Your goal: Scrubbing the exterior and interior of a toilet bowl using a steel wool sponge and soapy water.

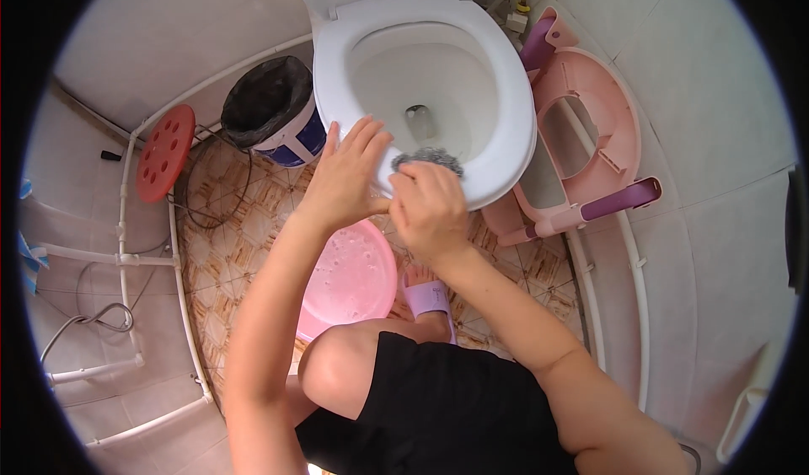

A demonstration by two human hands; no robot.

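Note:
A white toilet (pixel 514 104) stands before me with its lid up and its seat lowered. My right hand (pixel 428 209) is closed round a grey steel wool scourer (pixel 430 158), pressing it on the front of the seat, at the inner rim. Just left of it, my left hand (pixel 350 176) rests on the front left of the seat, fingers stretched out and holding nothing. Its thumb points toward the right hand. Inside the bowl, some water shows around the drain hole. Below my hands, a pink basin (pixel 350 273) of sudsy water sits on the floor.
Left of the toilet is a bin (pixel 291 138) lined with a black bag. A round red stool (pixel 166 153) leans by the white pipes (pixel 152 261). On the right, a pink and purple child's toilet seat (pixel 619 108) leans against the wall. My foot in a lilac slipper (pixel 425 298) is beside the basin.

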